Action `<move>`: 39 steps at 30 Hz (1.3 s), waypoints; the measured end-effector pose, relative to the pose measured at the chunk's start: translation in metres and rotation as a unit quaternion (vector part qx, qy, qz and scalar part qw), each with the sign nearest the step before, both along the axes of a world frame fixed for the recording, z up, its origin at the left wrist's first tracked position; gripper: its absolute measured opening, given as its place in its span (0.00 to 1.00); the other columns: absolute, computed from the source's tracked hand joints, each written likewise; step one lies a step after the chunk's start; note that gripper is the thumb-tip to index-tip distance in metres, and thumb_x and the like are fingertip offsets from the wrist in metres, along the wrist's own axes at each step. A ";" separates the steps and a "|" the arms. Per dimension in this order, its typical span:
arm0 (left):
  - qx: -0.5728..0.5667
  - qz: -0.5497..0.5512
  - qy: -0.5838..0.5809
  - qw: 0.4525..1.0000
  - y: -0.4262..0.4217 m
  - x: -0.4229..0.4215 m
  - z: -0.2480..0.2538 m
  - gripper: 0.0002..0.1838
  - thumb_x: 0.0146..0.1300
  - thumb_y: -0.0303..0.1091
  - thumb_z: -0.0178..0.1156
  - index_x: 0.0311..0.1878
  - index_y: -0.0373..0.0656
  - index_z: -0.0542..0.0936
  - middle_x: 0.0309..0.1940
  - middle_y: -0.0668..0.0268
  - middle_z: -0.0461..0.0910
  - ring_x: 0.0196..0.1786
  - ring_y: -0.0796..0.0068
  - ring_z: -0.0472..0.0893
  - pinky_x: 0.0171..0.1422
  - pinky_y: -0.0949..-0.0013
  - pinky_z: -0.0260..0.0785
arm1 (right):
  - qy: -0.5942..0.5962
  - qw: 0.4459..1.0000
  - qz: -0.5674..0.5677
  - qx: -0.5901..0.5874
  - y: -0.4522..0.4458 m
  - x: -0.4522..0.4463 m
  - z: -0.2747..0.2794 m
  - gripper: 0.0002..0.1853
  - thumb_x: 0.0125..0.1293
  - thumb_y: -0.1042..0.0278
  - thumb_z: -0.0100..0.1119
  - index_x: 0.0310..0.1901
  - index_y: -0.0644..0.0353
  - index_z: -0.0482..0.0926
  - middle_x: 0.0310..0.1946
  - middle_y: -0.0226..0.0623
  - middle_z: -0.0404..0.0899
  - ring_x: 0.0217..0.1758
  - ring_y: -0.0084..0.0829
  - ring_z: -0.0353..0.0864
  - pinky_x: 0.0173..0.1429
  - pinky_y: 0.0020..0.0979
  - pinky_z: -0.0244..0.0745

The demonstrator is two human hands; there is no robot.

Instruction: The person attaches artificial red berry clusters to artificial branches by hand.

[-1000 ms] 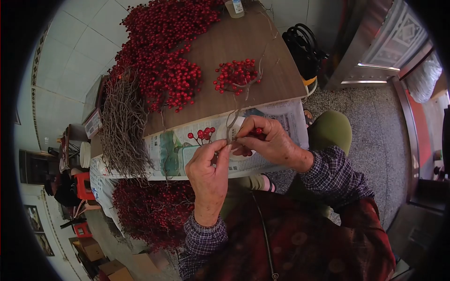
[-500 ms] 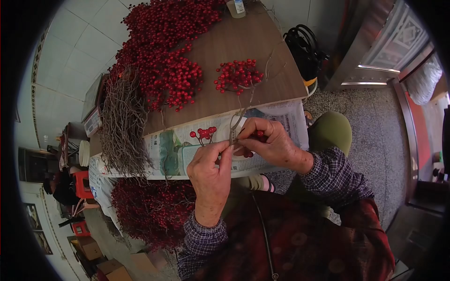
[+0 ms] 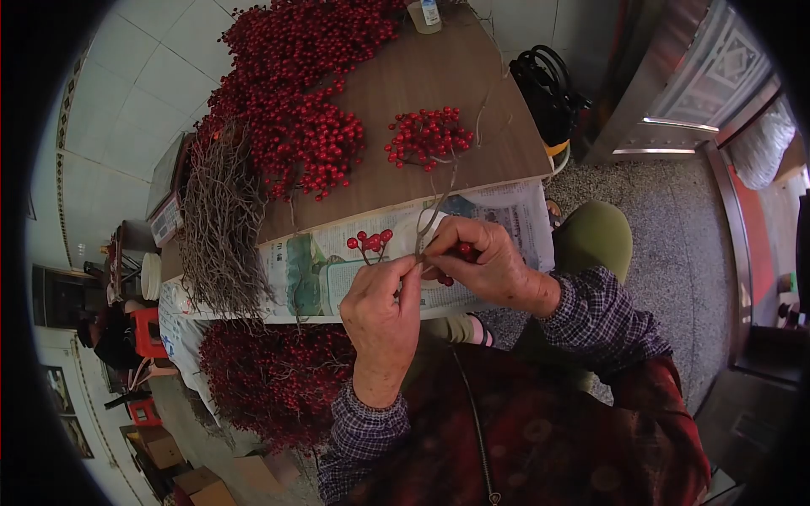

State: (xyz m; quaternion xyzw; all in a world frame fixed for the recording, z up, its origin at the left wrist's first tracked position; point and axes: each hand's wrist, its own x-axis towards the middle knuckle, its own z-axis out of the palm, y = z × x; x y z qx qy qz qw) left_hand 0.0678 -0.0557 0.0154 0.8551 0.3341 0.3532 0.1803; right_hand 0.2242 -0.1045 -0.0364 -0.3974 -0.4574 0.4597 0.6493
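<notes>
My left hand is closed, thumb and forefinger pinching the lower end of a bare, forked twig. A small sprig of red berries sticks up behind its knuckles; the grip on the sprig's stem is hidden. Close against it, my right hand pinches at the same joint on the twig. More red berries show between the right fingers. Beyond the hands, the twig reaches up past a loose berry cluster on the wooden board.
A large heap of red berry stems covers the board's left side, beside a bundle of bare twigs. Newspaper lines the near edge. More berry branches sit lower left. A bottle stands at the back.
Both hands stay together at the twig's lower end. The left hand and its berry sprig have shifted slightly right, and the twig's upper tips have moved slightly.
</notes>
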 end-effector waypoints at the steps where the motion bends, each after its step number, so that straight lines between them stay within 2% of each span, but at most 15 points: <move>1: -0.041 0.005 -0.002 0.999 0.000 0.000 0.002 0.07 0.56 0.21 0.67 0.38 0.37 0.82 0.30 0.58 0.83 0.31 0.64 0.82 0.33 0.66 0.73 | -0.013 1.000 -0.002 0.003 0.000 0.001 -0.001 0.05 0.63 0.88 0.57 0.38 0.68 0.77 0.36 0.35 0.77 0.34 0.21 0.80 0.37 0.23 0.77; 5: -0.158 0.014 -0.053 0.986 0.010 -0.010 -0.009 0.06 0.57 0.21 0.65 0.38 0.35 0.83 0.29 0.61 0.84 0.31 0.73 0.82 0.34 0.72 0.72 | -0.059 0.996 0.066 0.010 0.003 0.018 0.010 0.12 0.61 0.90 0.59 0.45 0.68 0.77 0.38 0.35 0.77 0.35 0.22 0.81 0.37 0.23 0.78; 8: -0.296 0.014 -0.088 0.951 0.013 -0.021 0.001 0.05 0.58 0.20 0.65 0.38 0.33 0.83 0.28 0.66 0.83 0.32 0.82 0.79 0.36 0.76 0.71 | -0.017 0.999 0.034 -0.006 0.001 0.037 0.024 0.16 0.65 0.81 0.59 0.54 0.66 0.75 0.41 0.35 0.77 0.35 0.23 0.81 0.37 0.24 0.78; 10: -0.327 0.003 -0.083 0.941 0.012 -0.032 0.004 0.05 0.59 0.20 0.64 0.39 0.33 0.83 0.28 0.68 0.83 0.33 0.84 0.78 0.37 0.77 0.70 | 0.065 0.992 0.001 -0.109 0.002 0.057 0.036 0.19 0.69 0.68 0.58 0.59 0.65 0.72 0.42 0.34 0.76 0.35 0.23 0.81 0.37 0.23 0.78; 11: -0.362 -0.007 -0.073 0.929 0.011 -0.038 0.005 0.05 0.60 0.21 0.64 0.39 0.33 0.83 0.28 0.70 0.82 0.33 0.86 0.78 0.37 0.78 0.70 | 0.074 0.994 0.002 -0.078 0.006 0.061 0.028 0.21 0.71 0.59 0.56 0.59 0.64 0.71 0.38 0.32 0.76 0.30 0.21 0.77 0.33 0.22 0.75; 12: -0.363 -0.009 -0.075 0.929 0.010 -0.044 0.004 0.05 0.60 0.21 0.64 0.39 0.33 0.83 0.28 0.70 0.82 0.33 0.86 0.78 0.37 0.78 0.70 | 0.071 0.994 0.001 -0.078 0.009 0.062 0.030 0.21 0.71 0.59 0.56 0.59 0.64 0.71 0.38 0.32 0.76 0.30 0.21 0.77 0.33 0.22 0.75; 15: -0.447 -0.044 -0.067 0.891 0.008 -0.062 0.004 0.04 0.61 0.22 0.63 0.38 0.33 0.83 0.29 0.69 0.83 0.34 0.85 0.78 0.40 0.79 0.70 | 0.150 0.984 0.076 -0.066 0.014 0.056 0.033 0.19 0.71 0.60 0.58 0.56 0.65 0.74 0.32 0.31 0.75 0.25 0.20 0.71 0.29 0.22 0.69; 17: -0.498 -0.090 -0.056 0.861 0.008 -0.074 0.006 0.06 0.63 0.24 0.62 0.42 0.33 0.83 0.31 0.69 0.84 0.35 0.85 0.79 0.41 0.80 0.70 | 0.141 0.976 0.163 -0.038 0.017 0.049 0.033 0.11 0.72 0.64 0.57 0.46 0.63 0.80 0.26 0.26 0.76 0.24 0.15 0.71 0.28 0.20 0.67; 20: -0.535 -0.083 -0.050 0.839 0.011 -0.091 0.010 0.09 0.66 0.25 0.59 0.46 0.33 0.82 0.34 0.68 0.85 0.35 0.85 0.78 0.41 0.80 0.69 | 0.108 0.987 0.117 -0.002 0.020 0.029 0.040 0.08 0.70 0.67 0.59 0.38 0.65 0.78 0.23 0.30 0.73 0.23 0.19 0.68 0.27 0.24 0.62; 24: -0.514 -0.059 -0.146 0.843 0.012 -0.110 0.034 0.11 0.68 0.26 0.57 0.49 0.33 0.81 0.39 0.66 0.85 0.36 0.86 0.78 0.40 0.80 0.69 | 0.130 0.987 0.093 -0.015 0.022 -0.001 0.056 0.07 0.69 0.70 0.60 0.35 0.64 0.79 0.22 0.29 0.73 0.22 0.18 0.68 0.27 0.22 0.63; 28: -0.362 -0.013 -0.168 0.917 0.015 -0.122 0.042 0.10 0.66 0.28 0.61 0.47 0.33 0.82 0.41 0.62 0.85 0.39 0.81 0.81 0.42 0.76 0.71 | 0.045 0.996 0.041 -0.070 0.021 -0.032 0.070 0.08 0.67 0.71 0.62 0.30 0.63 0.80 0.22 0.25 0.76 0.23 0.13 0.69 0.27 0.20 0.65; 30: -0.213 -0.026 -0.049 0.975 0.010 -0.107 0.047 0.09 0.62 0.27 0.63 0.43 0.33 0.82 0.38 0.59 0.85 0.40 0.76 0.83 0.44 0.75 0.71 | -0.027 0.995 0.028 -0.089 0.019 -0.052 0.072 0.09 0.66 0.70 0.63 0.29 0.63 0.80 0.21 0.23 0.76 0.24 0.11 0.70 0.27 0.19 0.66; 32: -0.206 -0.052 -0.044 0.976 0.004 -0.096 0.047 0.08 0.60 0.26 0.65 0.40 0.32 0.82 0.34 0.56 0.85 0.37 0.71 0.84 0.42 0.74 0.72 | -0.017 0.999 0.017 -0.029 0.017 -0.073 0.066 0.07 0.64 0.75 0.63 0.28 0.63 0.80 0.24 0.24 0.78 0.28 0.10 0.73 0.29 0.18 0.66; 34: -0.298 -0.053 -0.062 0.951 -0.001 -0.090 0.045 0.07 0.60 0.25 0.63 0.39 0.32 0.81 0.30 0.58 0.84 0.32 0.74 0.83 0.39 0.74 0.72 | -0.042 0.997 0.025 -0.052 0.013 -0.078 0.066 0.06 0.64 0.75 0.64 0.29 0.64 0.80 0.24 0.24 0.79 0.29 0.10 0.73 0.30 0.18 0.66; 39: -0.350 -0.056 -0.105 0.929 -0.004 -0.096 0.018 0.05 0.61 0.23 0.61 0.39 0.31 0.81 0.25 0.62 0.83 0.28 0.80 0.80 0.35 0.74 0.71 | -0.100 0.991 0.058 -0.064 0.011 -0.081 0.049 0.06 0.64 0.73 0.65 0.31 0.65 0.81 0.28 0.25 0.81 0.33 0.12 0.75 0.35 0.19 0.70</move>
